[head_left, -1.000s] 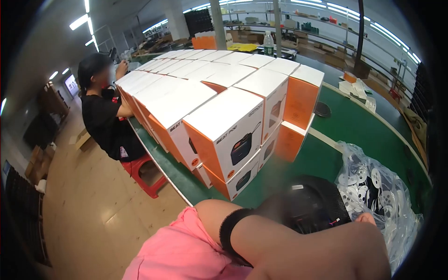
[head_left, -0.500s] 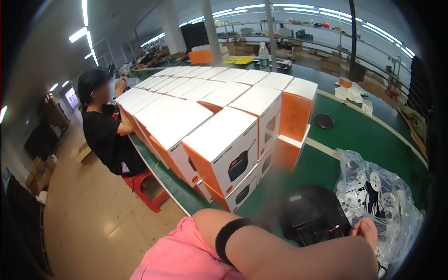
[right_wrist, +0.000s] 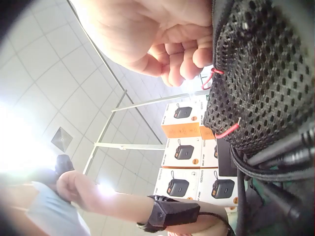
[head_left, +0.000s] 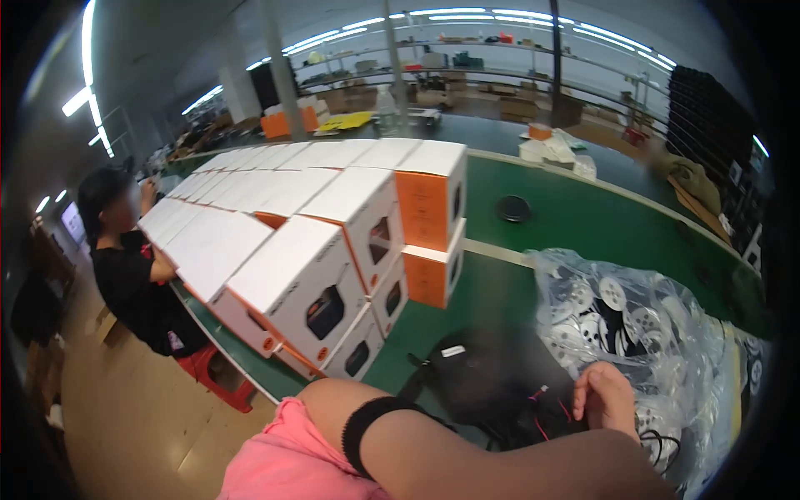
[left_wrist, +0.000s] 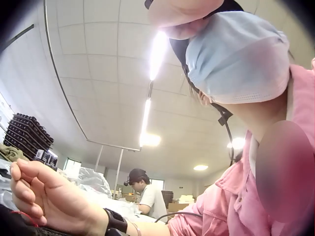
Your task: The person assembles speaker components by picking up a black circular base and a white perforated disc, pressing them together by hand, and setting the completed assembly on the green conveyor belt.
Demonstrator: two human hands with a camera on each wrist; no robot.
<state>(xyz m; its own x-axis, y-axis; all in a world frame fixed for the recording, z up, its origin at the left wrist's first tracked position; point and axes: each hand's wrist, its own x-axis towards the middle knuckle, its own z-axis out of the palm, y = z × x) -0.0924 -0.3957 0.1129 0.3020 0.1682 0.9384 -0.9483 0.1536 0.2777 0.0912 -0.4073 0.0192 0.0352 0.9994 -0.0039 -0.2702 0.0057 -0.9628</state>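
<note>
My right hand (head_left: 607,396) rests with loosely curled, empty fingers beside a black mesh-sided bag (head_left: 492,375). The right wrist view shows this hand (right_wrist: 147,37) close against the black mesh (right_wrist: 268,73), where thin red wires (right_wrist: 227,131) stick out. My left arm (head_left: 467,454) is bent up across the bottom of the head view, its hand out of that frame. In the right wrist view the left hand (right_wrist: 78,189) is raised at the forehead, above the face mask, next to a small black thing (right_wrist: 64,164). I cannot tell whether the fingers grip it.
White and orange speaker boxes (head_left: 292,279) are stacked along the green table (head_left: 492,312). Right of the bag lies a clear plastic bag (head_left: 567,287) of white discs. A round black disc (head_left: 512,208) lies farther back. At left, another person (head_left: 137,267) sits on a red stool (head_left: 218,379).
The head view has swung right, so the boxes sit farther left. More of my right hand has come into view beside the black bag. My left arm stays bent across the bottom.
</note>
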